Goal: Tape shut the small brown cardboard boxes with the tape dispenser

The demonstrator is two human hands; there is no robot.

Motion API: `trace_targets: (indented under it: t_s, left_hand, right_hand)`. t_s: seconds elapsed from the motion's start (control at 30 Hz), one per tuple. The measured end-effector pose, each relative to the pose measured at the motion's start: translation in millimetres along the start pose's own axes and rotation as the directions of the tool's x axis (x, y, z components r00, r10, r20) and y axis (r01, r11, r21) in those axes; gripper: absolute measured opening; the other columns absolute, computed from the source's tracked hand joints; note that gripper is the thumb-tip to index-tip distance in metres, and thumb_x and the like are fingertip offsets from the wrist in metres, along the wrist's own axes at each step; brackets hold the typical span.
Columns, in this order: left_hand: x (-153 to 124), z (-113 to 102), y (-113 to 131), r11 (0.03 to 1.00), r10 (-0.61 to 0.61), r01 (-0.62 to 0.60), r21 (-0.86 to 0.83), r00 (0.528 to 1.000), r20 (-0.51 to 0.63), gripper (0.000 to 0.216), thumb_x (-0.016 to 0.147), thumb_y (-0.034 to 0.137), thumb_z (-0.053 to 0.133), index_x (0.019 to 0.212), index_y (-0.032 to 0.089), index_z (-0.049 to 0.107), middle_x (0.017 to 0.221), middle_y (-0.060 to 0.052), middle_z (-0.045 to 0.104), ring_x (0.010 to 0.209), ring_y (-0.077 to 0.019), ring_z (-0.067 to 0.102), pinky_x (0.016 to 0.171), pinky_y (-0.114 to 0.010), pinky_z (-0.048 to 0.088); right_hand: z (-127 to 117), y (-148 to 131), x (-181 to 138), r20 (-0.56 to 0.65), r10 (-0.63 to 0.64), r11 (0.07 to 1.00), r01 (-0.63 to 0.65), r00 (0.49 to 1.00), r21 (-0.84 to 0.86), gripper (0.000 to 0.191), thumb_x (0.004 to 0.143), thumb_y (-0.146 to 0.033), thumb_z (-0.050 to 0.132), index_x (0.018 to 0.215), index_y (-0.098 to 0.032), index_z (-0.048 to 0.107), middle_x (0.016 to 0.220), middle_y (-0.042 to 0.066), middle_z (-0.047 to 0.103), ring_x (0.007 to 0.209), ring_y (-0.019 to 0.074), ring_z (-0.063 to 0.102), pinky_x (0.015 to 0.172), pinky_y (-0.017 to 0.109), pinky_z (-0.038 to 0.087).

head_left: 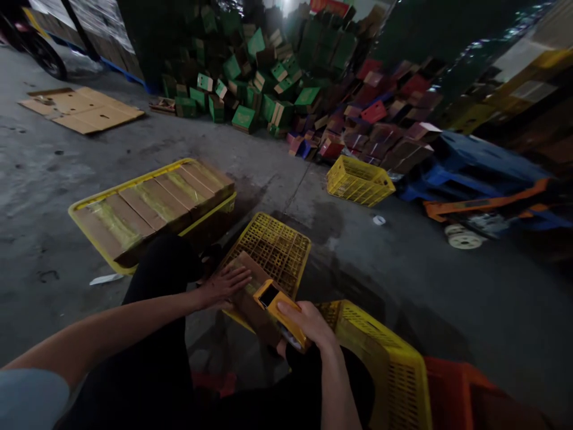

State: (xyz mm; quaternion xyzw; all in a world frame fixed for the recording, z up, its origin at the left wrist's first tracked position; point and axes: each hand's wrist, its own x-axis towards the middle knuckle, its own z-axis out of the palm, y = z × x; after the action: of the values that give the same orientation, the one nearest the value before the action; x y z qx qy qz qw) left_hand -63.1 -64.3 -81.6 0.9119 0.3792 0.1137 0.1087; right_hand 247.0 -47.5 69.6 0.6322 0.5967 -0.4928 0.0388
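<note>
A narrow cardboard box (251, 306) rests on an upturned yellow plastic crate (280, 242) between my knees. My left hand (227, 285) lies on the box's near left side, fingers stretched out flat. In my right hand (308, 319) is a yellow tape dispenser (282, 306) with a dark opening at its front, and my fingers are wrapped round it. The dispenser sits over the right part of the box; whether it touches the cardboard I cannot tell. Part of the box is hidden under my hand and the dispenser.
Left stands a yellow crate (87, 236) with several taped boxes (150, 203). Another yellow crate (405, 382) is close on my right, beside a red crate (461, 388). Ahead are a yellow basket (360, 179), piled green boxes (244, 118), and an orange pallet jack (487, 203).
</note>
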Motion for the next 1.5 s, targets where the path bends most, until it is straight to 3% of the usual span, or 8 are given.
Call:
trace_targets:
  t_s: [0.17, 0.27, 0.5, 0.67, 0.9, 1.1, 1.23, 1.5]
  left_hand:
    - [-6.6, 19.5, 44.3, 0.981, -0.193, 0.193, 0.026, 0.981, -0.026, 0.078, 0.097, 0.040, 0.053, 0.162, 0.025, 0.014, 0.167, -0.009, 0.022, 0.152, -0.0329, 0.019, 0.120, -0.047, 0.012]
    - [-5.8, 20.0, 52.5, 0.980, -0.197, 0.197, 0.034, 0.980, 0.018, 0.084, 0.094, 0.042, 0.058, 0.163, 0.022, 0.013, 0.167, -0.012, 0.018, 0.153, -0.0346, 0.015, 0.120, -0.048, 0.012]
    - [5.2, 18.2, 25.5, 0.990, 0.125, -0.126, -0.059, 0.992, -0.018, 0.087, 0.097, 0.053, 0.051, 0.161, 0.010, 0.012, 0.162, -0.022, 0.029, 0.152, -0.0362, 0.020, 0.122, -0.050, 0.020]
    - [3.9, 21.1, 21.5, 0.986, 0.143, -0.139, 0.089, 0.989, -0.040, 0.096, 0.096, 0.062, 0.049, 0.162, 0.010, 0.002, 0.164, -0.021, 0.025, 0.153, -0.0340, 0.019, 0.121, -0.048, 0.024]
    - [7.8, 15.6, 19.0, 0.984, 0.147, -0.144, 0.108, 0.989, -0.021, 0.099, 0.094, 0.067, 0.049, 0.162, 0.010, 0.006, 0.164, -0.021, 0.024, 0.154, -0.0319, 0.018, 0.123, -0.045, 0.021]
    - [9.3, 19.3, 18.4, 0.975, 0.187, -0.177, 0.138, 0.980, -0.070, 0.092, 0.096, 0.068, 0.043, 0.160, 0.007, 0.017, 0.162, -0.023, 0.028, 0.153, -0.0320, 0.019, 0.122, -0.045, 0.024]
    - [17.0, 15.7, 11.6, 0.970, 0.217, -0.200, 0.141, 0.969, -0.117, 0.086, 0.097, 0.060, 0.050, 0.158, 0.006, 0.021, 0.160, -0.023, 0.032, 0.153, -0.0315, 0.019, 0.121, -0.046, 0.026]
    - [30.2, -15.8, -8.1, 0.965, 0.260, -0.258, 0.048, 0.963, -0.073, 0.080, 0.091, 0.044, 0.067, 0.154, 0.009, 0.031, 0.158, -0.024, 0.035, 0.153, -0.0315, 0.021, 0.120, -0.049, 0.031]
  right_hand:
    - [-17.4, 5.8, -5.9, -0.013, -0.054, 0.979, 0.050, 0.998, -0.196, 0.054, 0.081, -0.066, 0.063, 0.092, -0.014, 0.075, 0.086, 0.009, 0.076, 0.082, 0.0228, 0.070, 0.061, 0.024, 0.042]
    - [-24.5, 10.6, -9.2, -0.006, -0.101, 0.956, 0.095, 0.995, -0.279, 0.053, 0.081, -0.064, 0.065, 0.091, -0.014, 0.076, 0.086, 0.011, 0.076, 0.082, 0.0235, 0.070, 0.059, 0.024, 0.040]
    - [-24.8, 9.8, -10.4, -0.030, -0.072, 0.962, 0.062, 0.997, -0.265, 0.053, 0.081, -0.065, 0.064, 0.086, -0.014, 0.077, 0.085, 0.011, 0.076, 0.081, 0.0235, 0.070, 0.058, 0.023, 0.039]
    - [-25.5, 10.5, -11.1, 0.012, -0.050, 0.969, 0.051, 0.999, -0.241, 0.053, 0.081, -0.065, 0.064, 0.086, -0.015, 0.077, 0.088, 0.012, 0.077, 0.084, 0.0242, 0.071, 0.059, 0.023, 0.041]
    - [-24.3, 22.7, -6.8, 0.031, -0.044, 0.972, 0.050, 0.999, -0.229, 0.048, 0.080, -0.060, 0.067, 0.089, -0.014, 0.076, 0.086, 0.010, 0.077, 0.082, 0.0239, 0.070, 0.059, 0.024, 0.042]
    - [-23.7, 23.7, -7.6, 0.012, -0.041, 0.971, 0.042, 0.999, -0.235, 0.047, 0.080, -0.059, 0.067, 0.089, -0.013, 0.076, 0.087, 0.010, 0.077, 0.083, 0.0238, 0.069, 0.059, 0.023, 0.041]
    - [-25.7, 16.0, -8.5, -0.013, -0.040, 0.960, 0.035, 0.999, -0.279, 0.049, 0.081, -0.062, 0.065, 0.084, -0.014, 0.075, 0.083, 0.010, 0.076, 0.080, 0.0225, 0.068, 0.057, 0.023, 0.040]
    - [-24.6, 1.9, -2.3, -0.058, -0.078, 0.977, 0.065, 0.995, -0.204, 0.059, 0.083, -0.069, 0.058, 0.088, -0.013, 0.077, 0.085, 0.009, 0.075, 0.077, 0.0204, 0.067, 0.056, 0.023, 0.036]
